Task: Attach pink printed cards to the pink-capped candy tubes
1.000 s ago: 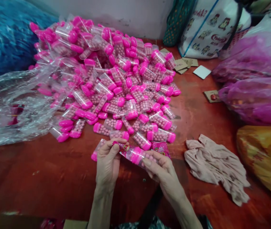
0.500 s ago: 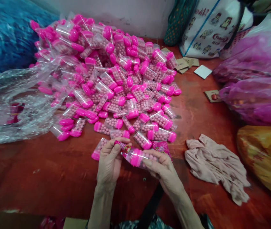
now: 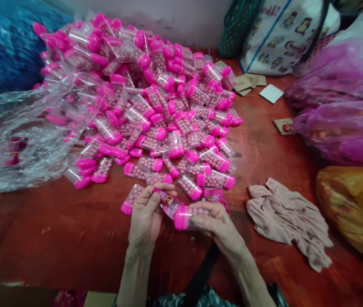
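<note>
Red table (image 3: pixel 72 238) | bottle (image 3: pixel 186 217) axis crosswise, cap (image 3: pixel 179 217) leftward | right hand (image 3: pixel 218 221) pinching bottle, left hand (image 3: pixel 144 219) wrapper (image 3: pixel 167 204)

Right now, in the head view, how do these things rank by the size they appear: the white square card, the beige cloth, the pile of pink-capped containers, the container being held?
1. Pile of pink-capped containers
2. Beige cloth
3. Held container, partly covered by fingers
4. White square card

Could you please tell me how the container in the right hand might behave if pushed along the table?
The container is probably stiff, given its straight clear wall. Its glossy surface may slip easily. The loose-looking balls inside would likely shift.
</note>
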`<action>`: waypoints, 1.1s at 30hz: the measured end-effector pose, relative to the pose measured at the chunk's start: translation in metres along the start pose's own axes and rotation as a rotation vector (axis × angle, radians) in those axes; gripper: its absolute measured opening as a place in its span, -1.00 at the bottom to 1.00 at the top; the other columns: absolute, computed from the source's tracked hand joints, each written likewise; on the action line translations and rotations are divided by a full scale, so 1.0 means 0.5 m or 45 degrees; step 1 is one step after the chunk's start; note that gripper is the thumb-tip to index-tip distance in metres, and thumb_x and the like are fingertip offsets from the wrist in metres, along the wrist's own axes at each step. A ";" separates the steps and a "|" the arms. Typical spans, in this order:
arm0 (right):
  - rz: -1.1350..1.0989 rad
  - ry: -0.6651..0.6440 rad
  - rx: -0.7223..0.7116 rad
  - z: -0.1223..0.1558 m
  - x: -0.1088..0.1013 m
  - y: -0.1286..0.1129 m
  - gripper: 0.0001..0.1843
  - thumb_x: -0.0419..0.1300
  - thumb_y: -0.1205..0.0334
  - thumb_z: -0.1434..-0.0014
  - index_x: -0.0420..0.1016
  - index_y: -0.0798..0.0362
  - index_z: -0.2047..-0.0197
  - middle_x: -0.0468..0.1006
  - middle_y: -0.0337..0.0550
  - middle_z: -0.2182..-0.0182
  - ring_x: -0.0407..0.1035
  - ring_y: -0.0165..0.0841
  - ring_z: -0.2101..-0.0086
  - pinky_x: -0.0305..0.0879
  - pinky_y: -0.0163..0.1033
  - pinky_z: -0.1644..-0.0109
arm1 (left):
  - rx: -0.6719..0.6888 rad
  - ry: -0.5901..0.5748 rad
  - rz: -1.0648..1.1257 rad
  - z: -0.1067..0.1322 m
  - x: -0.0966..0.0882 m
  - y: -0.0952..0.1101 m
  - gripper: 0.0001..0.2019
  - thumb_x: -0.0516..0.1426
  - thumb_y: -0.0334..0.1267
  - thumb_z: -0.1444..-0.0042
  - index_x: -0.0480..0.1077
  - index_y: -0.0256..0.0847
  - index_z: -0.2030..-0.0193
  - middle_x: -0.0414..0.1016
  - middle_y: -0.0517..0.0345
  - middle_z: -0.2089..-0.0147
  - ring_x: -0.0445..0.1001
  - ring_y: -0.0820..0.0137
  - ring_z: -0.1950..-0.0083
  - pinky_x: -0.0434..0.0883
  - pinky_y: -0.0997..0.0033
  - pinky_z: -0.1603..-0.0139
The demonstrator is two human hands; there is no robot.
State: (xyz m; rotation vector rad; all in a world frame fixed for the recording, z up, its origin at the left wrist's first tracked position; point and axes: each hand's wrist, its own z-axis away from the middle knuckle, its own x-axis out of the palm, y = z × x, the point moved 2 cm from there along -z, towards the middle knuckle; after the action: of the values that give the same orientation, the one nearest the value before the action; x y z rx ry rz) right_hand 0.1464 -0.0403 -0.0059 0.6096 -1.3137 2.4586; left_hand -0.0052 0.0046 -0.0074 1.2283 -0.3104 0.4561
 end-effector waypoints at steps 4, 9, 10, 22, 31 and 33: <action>-0.046 0.049 0.001 -0.004 -0.002 0.002 -0.79 0.30 0.21 0.06 0.52 0.13 0.32 0.19 -0.36 0.64 -0.11 -0.59 0.64 -0.24 -0.42 0.62 | -0.070 -0.090 -0.037 0.004 0.002 0.002 -0.85 0.19 -0.28 0.03 0.50 -0.29 0.31 0.54 -0.01 0.27 0.50 0.36 0.30 0.42 0.45 0.29; -0.085 0.107 -0.071 -0.008 0.000 0.011 -0.78 0.28 0.20 0.03 0.52 0.13 0.30 0.23 -0.36 0.65 -0.10 -0.60 0.67 -0.22 -0.42 0.64 | -0.087 -0.136 -0.053 0.002 -0.001 0.001 -0.83 0.17 -0.26 0.00 0.50 -0.29 0.29 0.53 -0.02 0.27 0.49 0.34 0.29 0.42 0.42 0.28; -0.099 0.112 -0.083 -0.009 0.000 0.013 -0.79 0.28 0.20 0.03 0.52 0.13 0.30 0.23 -0.37 0.66 -0.10 -0.61 0.68 -0.22 -0.42 0.64 | -0.086 -0.133 -0.055 0.000 -0.002 0.000 -0.82 0.17 -0.25 0.00 0.50 -0.29 0.28 0.54 -0.03 0.27 0.49 0.33 0.29 0.42 0.41 0.29; -0.019 0.141 -0.099 -0.007 -0.019 0.011 -0.78 0.25 0.16 -0.01 0.50 0.12 0.29 0.20 -0.37 0.67 -0.06 -0.59 0.68 -0.20 -0.42 0.64 | -0.252 -0.183 -0.145 -0.004 -0.007 -0.007 -0.73 0.31 -0.32 0.26 0.53 -0.29 0.32 0.55 0.00 0.34 0.49 0.25 0.32 0.40 0.32 0.28; -0.070 0.185 -0.125 -0.009 0.001 0.025 -0.78 0.22 0.15 -0.05 0.47 0.14 0.29 0.19 -0.39 0.70 -0.05 -0.61 0.71 -0.23 -0.42 0.65 | -0.224 -0.239 -0.101 -0.003 -0.013 -0.007 -0.77 0.24 -0.29 0.12 0.53 -0.28 0.26 0.54 -0.03 0.29 0.48 0.25 0.28 0.38 0.29 0.19; -0.041 0.214 -0.159 -0.008 0.002 0.027 -0.80 0.22 0.16 -0.06 0.47 0.12 0.28 0.21 -0.39 0.70 -0.01 -0.60 0.69 -0.19 -0.43 0.63 | -0.170 -0.248 -0.086 -0.004 -0.013 -0.007 -0.75 0.25 -0.28 0.14 0.53 -0.26 0.25 0.54 -0.04 0.24 0.48 0.23 0.26 0.38 0.28 0.18</action>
State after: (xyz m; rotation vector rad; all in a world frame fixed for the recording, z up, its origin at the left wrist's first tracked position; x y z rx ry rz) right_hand 0.1387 -0.0443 -0.0172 0.3815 -1.3661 2.3242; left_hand -0.0091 0.0043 -0.0140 1.1505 -0.4567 0.2540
